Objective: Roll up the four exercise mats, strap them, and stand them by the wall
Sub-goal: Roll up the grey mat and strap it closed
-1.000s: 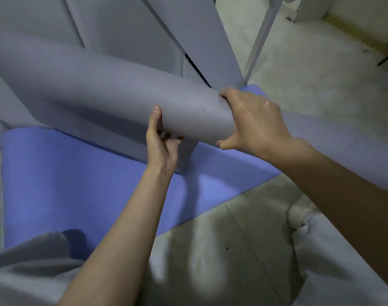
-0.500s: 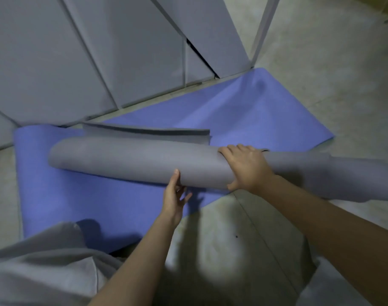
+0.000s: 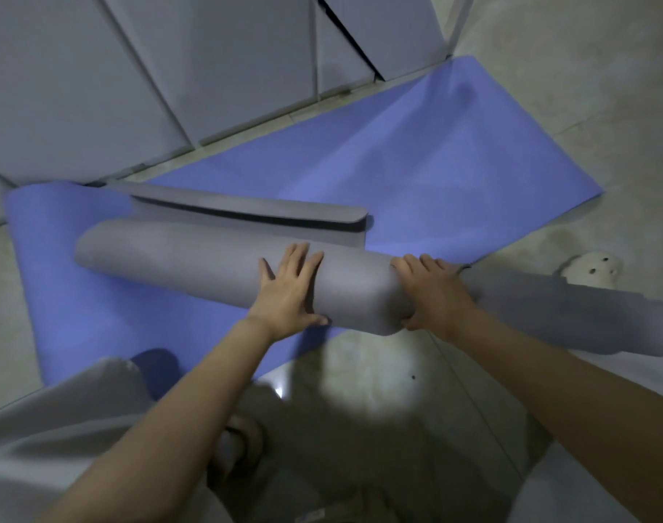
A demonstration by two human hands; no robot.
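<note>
**Grey roll lying across the blue mat**

The left hand [image 3: 288, 292] lies flat, fingers spread, on the rolled grey mat [image 3: 171, 262], which rests on the blue mat [image 3: 435, 156] on the floor [image 3: 567, 88]. The right hand [image 3: 432, 292] has its grip wrapped round the roll. The roll's blurred right end is cut off.

Both hands [image 3: 290, 292] press the grey mat [image 3: 194, 268] on the blue mat [image 3: 416, 164].

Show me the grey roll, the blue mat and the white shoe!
grey roll [image 3: 194, 266]: head view, top of the rolled part.
blue mat [image 3: 416, 164]: head view, flat middle.
white shoe [image 3: 594, 271]: head view, holed toe.
</note>
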